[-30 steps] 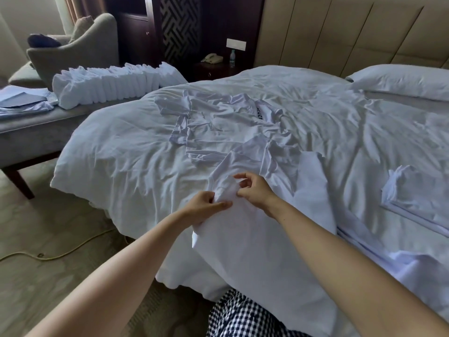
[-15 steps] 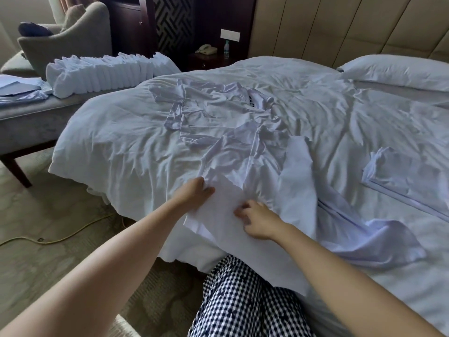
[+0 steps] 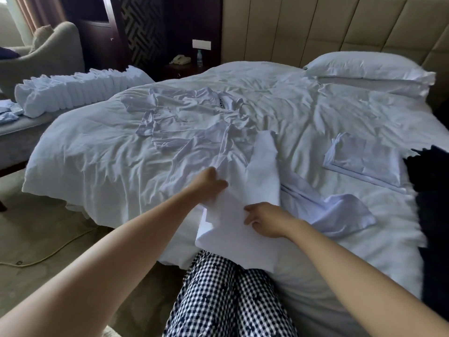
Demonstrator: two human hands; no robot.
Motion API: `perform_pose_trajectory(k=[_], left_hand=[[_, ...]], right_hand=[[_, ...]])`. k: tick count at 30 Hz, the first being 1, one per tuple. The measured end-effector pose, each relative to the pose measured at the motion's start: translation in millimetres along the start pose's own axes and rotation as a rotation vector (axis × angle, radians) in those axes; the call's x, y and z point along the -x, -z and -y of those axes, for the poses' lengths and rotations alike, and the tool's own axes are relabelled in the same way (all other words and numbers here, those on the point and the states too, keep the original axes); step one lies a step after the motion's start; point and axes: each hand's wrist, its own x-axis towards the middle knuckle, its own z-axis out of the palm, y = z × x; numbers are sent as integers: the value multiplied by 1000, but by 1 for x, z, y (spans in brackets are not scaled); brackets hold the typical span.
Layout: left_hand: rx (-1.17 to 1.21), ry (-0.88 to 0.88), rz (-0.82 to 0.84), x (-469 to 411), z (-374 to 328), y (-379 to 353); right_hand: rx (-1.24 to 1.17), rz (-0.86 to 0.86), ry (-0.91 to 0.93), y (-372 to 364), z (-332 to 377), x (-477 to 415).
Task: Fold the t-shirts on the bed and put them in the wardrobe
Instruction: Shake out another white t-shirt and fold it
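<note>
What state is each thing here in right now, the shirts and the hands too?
Left hand: grips near t-shirt.
Right hand: pinches near t-shirt.
Near t-shirt: held, folding unfinished.
Spread t-shirt: unfolded, wrinkled.
Loose t-shirt: unfolded, rumpled.
Folded t-shirt: folded, lying flat.
Water bottle: upright.

The person wore loose black-and-white gingham trousers [image 3: 226, 297], finely checked, sprinkled with small dark flower-like motifs and creased over both thighs. The left forearm [image 3: 116, 254] and right forearm [image 3: 354, 266] were bare along their visible length, as were the left hand [image 3: 209, 186] and right hand [image 3: 266, 220].
</note>
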Motion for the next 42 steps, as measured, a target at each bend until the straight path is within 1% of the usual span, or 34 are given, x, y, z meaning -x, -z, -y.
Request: perform_pose_trajectory(k=[4, 6, 7, 10, 11, 12, 13, 15, 17, 19, 21, 23, 25, 26, 27, 29, 31, 36, 39, 42], left_hand=[[-73, -12, 36, 0, -22, -40], [-132, -4, 48, 0, -27, -60], [-122, 2, 70, 1, -28, -69], [158, 52, 274, 12, -33, -84], [199, 53, 301, 13, -33, -85], [193, 41, 286, 14, -31, -85], [155, 18, 234, 12, -26, -85], [-25, -61, 61, 9, -14, -81], [-235, -166, -135, 8, 3, -75], [-353, -315, -231, 11, 20, -71], [-441, -463, -252, 12, 41, -72], [-500, -542, -272, 13, 64, -77], [-537, -588, -292, 13, 87, -84], [-556, -591, -270, 13, 97, -87], [-584, -578, -219, 13, 106, -89], [-643, -550, -136, 11, 120, -94], [-660, -535, -109, 7, 127, -97], [-626, -538, -125, 5, 128, -103], [-607, -526, -123, 8, 127, -102], [-562, -506, -74, 10, 122, -98]], right_hand=[[-99, -30, -20, -18, -20, 37], [-140, -76, -21, -27, -28, 53], [-172, -103, -27, -31, -31, 61], [-279, -226, -92, -37, -38, 77], [-304, -301, -136, -36, -38, 79], [-312, -394, -183, -35, -37, 79], [-306, -489, -225, -33, -36, 78], [-315, -637, -239, -29, -33, 71], [-370, -698, -208, -25, -26, 59], [-417, -714, -162, -23, -17, 41], [-393, -678, -107, -26, -10, 20], [-280, -578, -77, -36, -8, 3], [-127, -444, -105, -49, -11, -6], [-55, -387, -131, -57, -15, -8], [-1, -370, -147, -64, -18, -9], [65, -418, -143, -76, -22, -9], [103, -481, -128, -82, -23, -11], [92, -578, -109, -89, -25, -15], [78, -583, -103, -90, -26, -14], [65, -550, -115, -88, -27, -13]])
